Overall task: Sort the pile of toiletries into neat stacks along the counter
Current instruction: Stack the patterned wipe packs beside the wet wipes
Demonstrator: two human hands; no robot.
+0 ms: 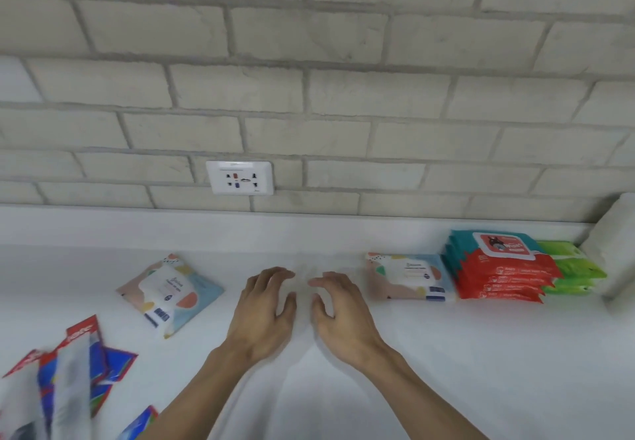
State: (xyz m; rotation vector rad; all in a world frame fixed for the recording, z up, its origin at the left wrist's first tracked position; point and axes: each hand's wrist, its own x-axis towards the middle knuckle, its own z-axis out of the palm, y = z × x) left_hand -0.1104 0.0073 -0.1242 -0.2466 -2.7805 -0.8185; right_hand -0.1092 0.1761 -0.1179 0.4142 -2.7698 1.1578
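Note:
My left hand [264, 305] and my right hand [338, 309] hover side by side over the middle of the white counter [446, 353], fingers loosely spread, holding nothing. A pastel wipes pack [170, 290] lies tilted to the left of my hands. A small stack of the same pastel packs [407, 276] sits to the right. Beside it stands a stack of red and teal wipes packs [498, 267], then a stack of green packs [570, 266]. A loose pile of red, blue and white packets [68, 374] lies at the lower left.
A grey brick wall rises behind the counter, with a white power socket [240, 177] just above the backsplash. A white roll or block [615, 243] stands at the far right end against the wall.

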